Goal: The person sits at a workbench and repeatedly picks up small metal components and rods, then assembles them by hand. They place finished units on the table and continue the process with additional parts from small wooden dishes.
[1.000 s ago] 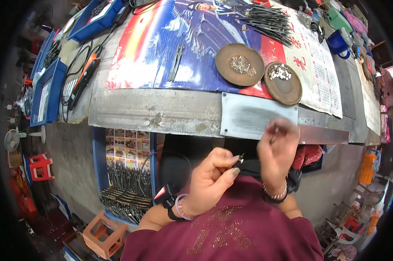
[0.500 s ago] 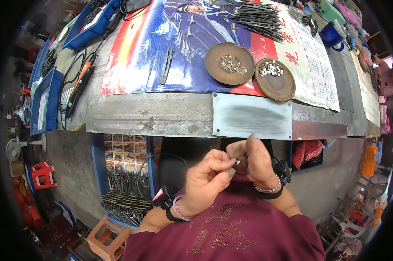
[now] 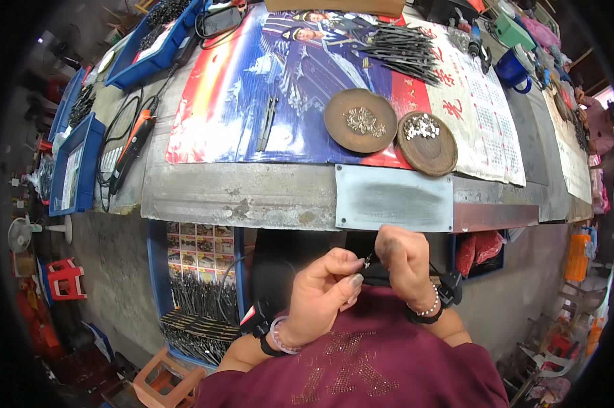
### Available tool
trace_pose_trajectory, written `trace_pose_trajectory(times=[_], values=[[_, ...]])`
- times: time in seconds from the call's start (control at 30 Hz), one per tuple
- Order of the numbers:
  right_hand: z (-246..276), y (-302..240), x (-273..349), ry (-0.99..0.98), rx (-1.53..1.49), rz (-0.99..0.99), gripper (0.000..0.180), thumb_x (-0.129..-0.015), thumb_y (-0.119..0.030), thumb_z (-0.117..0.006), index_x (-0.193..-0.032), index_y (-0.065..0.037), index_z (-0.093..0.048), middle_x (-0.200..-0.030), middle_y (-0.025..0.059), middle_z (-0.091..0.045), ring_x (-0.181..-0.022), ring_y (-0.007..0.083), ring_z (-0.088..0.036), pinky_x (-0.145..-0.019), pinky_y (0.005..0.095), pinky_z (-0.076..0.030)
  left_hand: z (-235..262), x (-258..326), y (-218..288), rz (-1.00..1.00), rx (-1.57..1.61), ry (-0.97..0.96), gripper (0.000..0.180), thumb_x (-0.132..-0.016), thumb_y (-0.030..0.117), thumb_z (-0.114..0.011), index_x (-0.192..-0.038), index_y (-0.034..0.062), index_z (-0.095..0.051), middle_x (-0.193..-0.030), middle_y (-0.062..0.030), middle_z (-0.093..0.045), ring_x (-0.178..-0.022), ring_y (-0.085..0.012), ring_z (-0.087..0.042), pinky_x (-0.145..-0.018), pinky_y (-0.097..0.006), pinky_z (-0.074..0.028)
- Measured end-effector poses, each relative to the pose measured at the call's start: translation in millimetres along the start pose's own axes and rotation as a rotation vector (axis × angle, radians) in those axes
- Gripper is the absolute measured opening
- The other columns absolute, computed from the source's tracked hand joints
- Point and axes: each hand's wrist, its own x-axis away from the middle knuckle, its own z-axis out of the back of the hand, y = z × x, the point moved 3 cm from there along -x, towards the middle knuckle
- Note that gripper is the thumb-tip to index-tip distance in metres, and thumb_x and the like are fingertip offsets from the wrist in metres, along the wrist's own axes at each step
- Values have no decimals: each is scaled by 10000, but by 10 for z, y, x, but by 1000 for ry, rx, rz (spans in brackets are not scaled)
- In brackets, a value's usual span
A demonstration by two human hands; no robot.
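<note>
Low in the frame's centre, your left hand (image 3: 324, 292) and right hand (image 3: 402, 262) meet just below the desk (image 3: 252, 197) edge, fingers (image 3: 351, 262) curled and pressed together, pinching a small dark metal piece (image 3: 368, 260) between the two thumbs and forefingers. Above, two round brown dishes (image 3: 360, 121) of tiny parts sit on the desk.

From the hands at six o'clock, bare grey metal along the near edge of the desk (image 3: 252, 197) leaves open passage toward twelve, but beyond it two round brown dishes (image 3: 360, 120) (image 3: 427, 134) of small parts, paired dark rods (image 3: 267, 122) and a heap of black rods (image 3: 402, 49) crowd the way.
</note>
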Motion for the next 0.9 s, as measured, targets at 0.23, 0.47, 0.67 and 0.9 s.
trace_pose_trajectory(times=[0.23,0.47,0.67,0.9], values=[[103,23,-6,6,-40,-105,496,-998,-338,-463,-639,3,-435,-608,63,-448,-502,138,-393,-469,264,-314,-10,-34,17,26,-24,42,204,-894,-101,-521,-1084,-46,-569,-1019,-78,-507,-680,-83,-498,-528,-205,-395],[234,20,68,-57,-93,-90,317,-978,-185,-470,-740,22,-506,-681,96,-492,-578,207,-475,-549,301,-399,-15,-57,-8,54,-41,66,194,-896,-88,-517,-1074,-17,-553,-1014,-76,-513,-669,-98,-495,-530,-218,-397],[99,37,97,-188,-35,-104,231,-918,-188,-569,-807,13,-546,-725,115,-528,-614,229,-517,-576,311,-429,-37,-24,-32,85,-73,94,201,-910,-78,-510,-1099,-19,-545,-995,-69,-516,-687,-92,-501,-550,-217,-412],[489,84,189,4,-131,-206,383,-1006,-284,-459,-762,5,-516,-759,64,-535,-554,72,-451,-517,200,-379,-32,-65,63,7,-106,127,232,-936,-43,-475,-1161,-5,-516,-983,-108,-588,-678,-92,-506,-564,-225,-422]])
